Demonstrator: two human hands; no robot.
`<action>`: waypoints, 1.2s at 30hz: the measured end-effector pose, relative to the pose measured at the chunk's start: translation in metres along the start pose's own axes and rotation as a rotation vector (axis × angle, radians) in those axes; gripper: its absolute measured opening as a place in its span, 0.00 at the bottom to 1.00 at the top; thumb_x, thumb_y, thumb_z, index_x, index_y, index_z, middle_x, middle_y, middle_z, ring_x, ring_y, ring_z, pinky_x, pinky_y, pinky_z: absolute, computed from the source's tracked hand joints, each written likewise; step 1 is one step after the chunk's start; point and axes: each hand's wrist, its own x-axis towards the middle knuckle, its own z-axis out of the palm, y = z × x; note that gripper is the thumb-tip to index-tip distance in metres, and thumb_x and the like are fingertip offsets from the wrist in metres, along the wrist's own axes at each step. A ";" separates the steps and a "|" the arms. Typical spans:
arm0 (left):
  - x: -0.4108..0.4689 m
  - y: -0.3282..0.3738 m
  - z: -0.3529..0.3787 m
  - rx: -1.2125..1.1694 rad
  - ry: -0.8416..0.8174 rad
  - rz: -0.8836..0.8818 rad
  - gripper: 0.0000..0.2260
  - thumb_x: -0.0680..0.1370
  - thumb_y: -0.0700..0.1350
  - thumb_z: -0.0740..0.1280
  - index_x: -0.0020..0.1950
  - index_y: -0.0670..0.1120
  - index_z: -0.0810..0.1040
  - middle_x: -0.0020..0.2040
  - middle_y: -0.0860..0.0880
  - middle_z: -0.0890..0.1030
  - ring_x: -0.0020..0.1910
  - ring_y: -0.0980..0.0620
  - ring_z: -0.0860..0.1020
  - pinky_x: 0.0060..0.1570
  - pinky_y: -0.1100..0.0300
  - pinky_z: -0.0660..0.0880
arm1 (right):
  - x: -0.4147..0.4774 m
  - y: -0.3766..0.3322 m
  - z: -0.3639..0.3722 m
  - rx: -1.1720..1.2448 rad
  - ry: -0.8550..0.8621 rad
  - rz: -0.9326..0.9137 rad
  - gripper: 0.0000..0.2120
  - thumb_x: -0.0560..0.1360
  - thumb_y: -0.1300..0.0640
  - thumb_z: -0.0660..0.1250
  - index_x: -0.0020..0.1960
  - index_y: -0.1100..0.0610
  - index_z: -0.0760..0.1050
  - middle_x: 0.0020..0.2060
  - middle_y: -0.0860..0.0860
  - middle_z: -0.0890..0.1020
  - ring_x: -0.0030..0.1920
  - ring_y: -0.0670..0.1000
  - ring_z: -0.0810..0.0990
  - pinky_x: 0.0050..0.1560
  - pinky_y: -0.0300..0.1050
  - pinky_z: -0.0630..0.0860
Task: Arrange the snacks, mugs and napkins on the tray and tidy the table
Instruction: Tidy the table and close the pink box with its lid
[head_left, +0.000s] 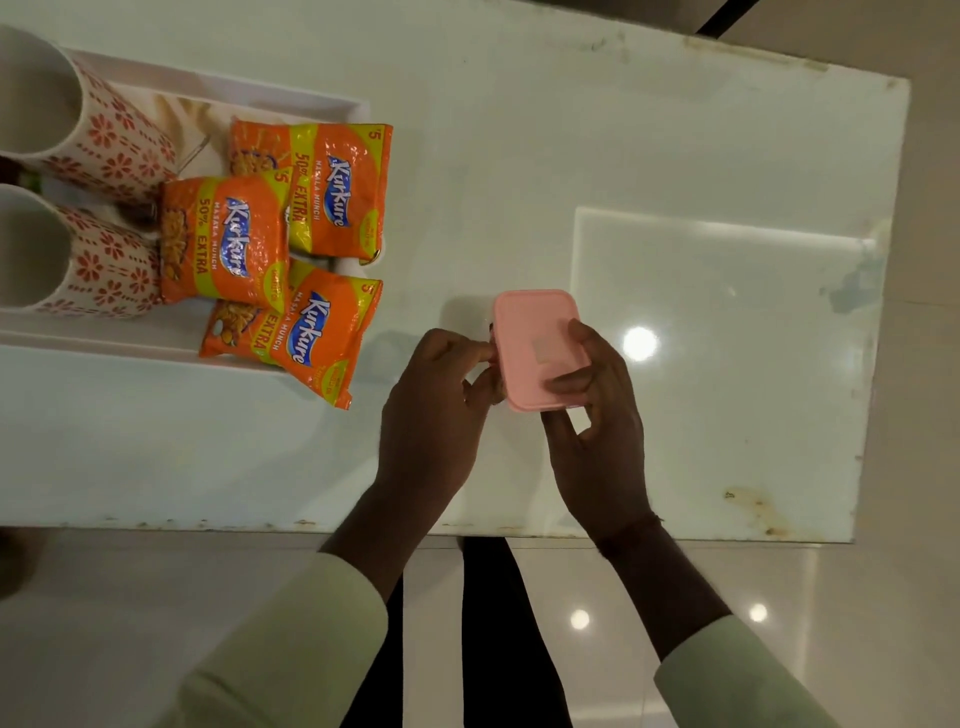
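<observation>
A small pink lidded box (530, 332) sits near the table's middle. My right hand (597, 415) grips its near right side, thumb across the lid. My left hand (436, 410) pinches the box's left edge with its fingertips. At the left, a white tray (291, 98) holds two white mugs with red flower print, one at the far side (88, 135) and one nearer (78, 260). Three orange Kurkure snack packets lie on the tray's right end: a far one (337, 187), a middle one (223, 239) and a near one (301, 332) that hangs over the tray's edge.
The white glossy table (519, 156) ends at a worn front edge (675, 538) and a right edge. A pale rectangular reflection (727, 312) lies on its right half. Below the table is shiny tiled floor (156, 597).
</observation>
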 end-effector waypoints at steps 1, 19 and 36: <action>-0.002 0.000 -0.001 0.005 -0.005 0.002 0.09 0.77 0.45 0.69 0.56 0.45 0.81 0.57 0.46 0.80 0.48 0.49 0.81 0.46 0.54 0.81 | -0.001 0.002 0.001 -0.014 -0.010 -0.026 0.12 0.71 0.69 0.73 0.47 0.57 0.73 0.69 0.54 0.74 0.68 0.43 0.71 0.58 0.29 0.68; -0.002 0.003 -0.007 -0.165 0.043 -0.172 0.15 0.77 0.50 0.68 0.63 0.49 0.78 0.57 0.51 0.83 0.48 0.54 0.82 0.48 0.57 0.81 | -0.016 0.006 -0.003 -0.183 -0.063 -0.152 0.12 0.69 0.61 0.71 0.52 0.61 0.79 0.69 0.58 0.74 0.73 0.56 0.69 0.63 0.48 0.76; 0.041 0.019 -0.006 -0.154 -0.039 -0.268 0.16 0.79 0.53 0.64 0.60 0.45 0.81 0.54 0.47 0.85 0.49 0.49 0.82 0.51 0.56 0.78 | 0.054 -0.001 -0.004 0.530 -0.026 0.833 0.08 0.76 0.59 0.71 0.54 0.55 0.83 0.46 0.50 0.86 0.49 0.50 0.83 0.48 0.46 0.82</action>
